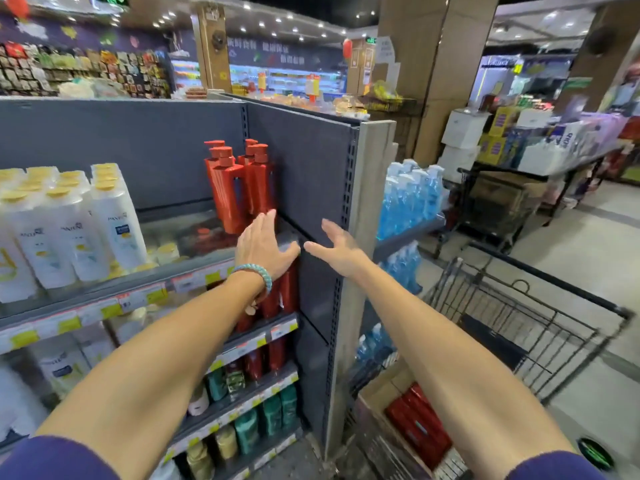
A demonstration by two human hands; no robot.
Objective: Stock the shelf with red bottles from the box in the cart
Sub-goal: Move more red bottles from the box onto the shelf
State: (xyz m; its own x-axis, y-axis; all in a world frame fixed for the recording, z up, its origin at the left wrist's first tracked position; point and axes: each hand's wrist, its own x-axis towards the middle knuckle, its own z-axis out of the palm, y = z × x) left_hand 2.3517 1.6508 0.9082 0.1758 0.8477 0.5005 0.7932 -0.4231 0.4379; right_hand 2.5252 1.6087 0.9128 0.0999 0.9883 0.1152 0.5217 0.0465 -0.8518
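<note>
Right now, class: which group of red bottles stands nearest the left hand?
The red pump bottles on the top shelf, just beyond the left hand; the boxed ones lie in the cart.

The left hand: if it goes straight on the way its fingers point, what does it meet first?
Most likely the red pump bottles on the top shelf; the left hand points up at their bases, empty and open. Depth is unclear.

I see glossy red plastic pump bottles (239,188), matt grey metal shelf panel (311,174), dark wire metal cart (540,317), brown cardboard box (384,386), shiny white plastic bottles (76,223)
</note>
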